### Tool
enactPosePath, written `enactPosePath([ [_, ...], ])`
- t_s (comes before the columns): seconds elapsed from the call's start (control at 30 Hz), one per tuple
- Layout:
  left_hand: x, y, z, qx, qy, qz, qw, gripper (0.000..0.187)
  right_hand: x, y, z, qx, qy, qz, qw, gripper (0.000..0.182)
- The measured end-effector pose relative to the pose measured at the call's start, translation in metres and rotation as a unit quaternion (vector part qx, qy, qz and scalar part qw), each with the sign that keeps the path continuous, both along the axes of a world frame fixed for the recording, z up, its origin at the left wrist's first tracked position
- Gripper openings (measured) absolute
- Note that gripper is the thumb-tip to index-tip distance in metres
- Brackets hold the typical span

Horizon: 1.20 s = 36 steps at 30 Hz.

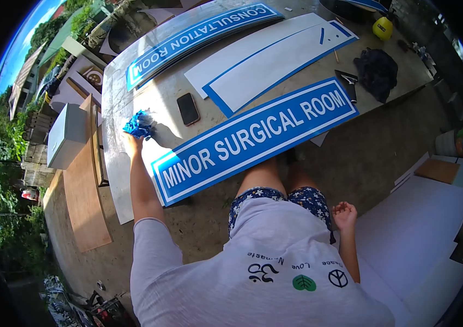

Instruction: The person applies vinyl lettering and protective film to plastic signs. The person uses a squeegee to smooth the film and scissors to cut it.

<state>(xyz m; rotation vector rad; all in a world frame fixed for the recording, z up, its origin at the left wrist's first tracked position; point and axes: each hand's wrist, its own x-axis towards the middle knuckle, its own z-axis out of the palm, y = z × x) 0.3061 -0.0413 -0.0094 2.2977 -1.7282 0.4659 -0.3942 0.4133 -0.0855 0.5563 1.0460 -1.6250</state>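
Note:
My left hand [133, 144] reaches out over the table's left part, its fingers closed at the near edge of a crumpled wad of blue vinyl scraps [140, 125]. Bright sun washes out the fingertips there. Down by my side, my right hand [344, 216] hangs palm up, fingers loosely curled and apart, with nothing in it. Between the two, a blue sign [258, 139] reading "MINOR SURGICAL ROOM" in white letters lies flat along the table's near edge. A dark phone [188, 109] rests just beyond the sign, to the right of the wad.
Blue "CONSULTATION ROOM" signs [204, 41] lie stacked at the far side. White sheets with blue edging [275, 65] are beside them. A cutter [348, 82], dark cloth [376, 73] and yellow tape measure [383, 28] sit at right. Large white panels [416, 234] lean low on the right.

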Motion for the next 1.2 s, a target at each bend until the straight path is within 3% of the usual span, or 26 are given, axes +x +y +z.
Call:
enactPosePath([
  [0.07, 0.006, -0.004, -0.024, 0.001, 0.018, 0.008, 1.000, 0.092, -0.004, 0.024, -0.010, 0.015, -0.007, -0.010, 1.000, 0.012],
  [0.13, -0.018, 0.005, -0.002, 0.030, 0.073, 0.011, 0.997, 0.096, -0.004, 0.038, -0.015, 0.071, -0.009, -0.018, 0.997, 0.012],
  [0.23, -0.021, 0.013, 0.005, 0.071, -0.018, 0.047, 0.996, 0.102, 0.001, 0.041, -0.013, 0.098, -0.004, -0.041, 0.994, 0.013],
  [0.37, -0.026, 0.024, 0.020, 0.111, -0.036, 0.098, 0.988, 0.102, -0.002, 0.033, -0.017, 0.093, -0.014, -0.025, 0.995, 0.013],
  [0.47, -0.028, 0.030, 0.024, 0.046, -0.069, 0.096, 0.992, 0.099, -0.002, 0.011, -0.015, 0.087, -0.004, 0.018, 0.996, 0.013],
  [0.53, -0.023, 0.028, 0.025, -0.023, -0.074, 0.097, 0.992, 0.075, -0.001, 0.005, -0.010, 0.051, 0.013, 0.025, 0.998, 0.013],
  [0.6, -0.019, 0.024, 0.036, -0.057, 0.045, 0.090, 0.993, 0.049, -0.003, 0.003, -0.013, 0.055, 0.022, 0.043, 0.997, 0.013],
  [0.63, -0.014, 0.019, 0.035, -0.056, 0.047, 0.094, 0.993, 0.049, -0.004, 0.004, -0.018, 0.065, 0.021, 0.051, 0.996, 0.013],
  [0.7, 0.003, 0.006, 0.028, -0.074, 0.165, 0.078, 0.980, 0.021, -0.007, 0.005, -0.021, 0.075, 0.021, 0.055, 0.995, 0.013],
  [0.8, 0.008, 0.000, 0.023, -0.114, 0.141, 0.068, 0.981, 0.009, -0.007, 0.007, -0.023, 0.088, 0.022, 0.053, 0.994, 0.012],
  [0.87, 0.023, -0.005, 0.006, -0.126, 0.107, 0.048, 0.985, 0.010, -0.008, 0.009, -0.025, 0.079, 0.023, 0.051, 0.995, 0.011],
  [0.93, 0.041, -0.013, -0.014, -0.026, 0.141, 0.030, 0.989, 0.015, -0.006, 0.010, -0.024, 0.088, 0.025, 0.044, 0.995, 0.010],
  [1.0, 0.038, -0.009, -0.017, -0.026, 0.119, 0.008, 0.992, 0.022, -0.003, 0.009, -0.023, 0.094, 0.028, 0.035, 0.995, 0.009],
  [1.07, 0.035, -0.001, -0.015, -0.017, 0.048, -0.041, 0.998, 0.027, 0.000, 0.011, -0.023, 0.100, 0.035, 0.034, 0.994, 0.009],
  [1.2, 0.014, 0.014, 0.004, -0.053, -0.092, 0.057, 0.993, 0.043, 0.002, 0.011, -0.034, 0.114, 0.045, 0.026, 0.992, 0.009],
])
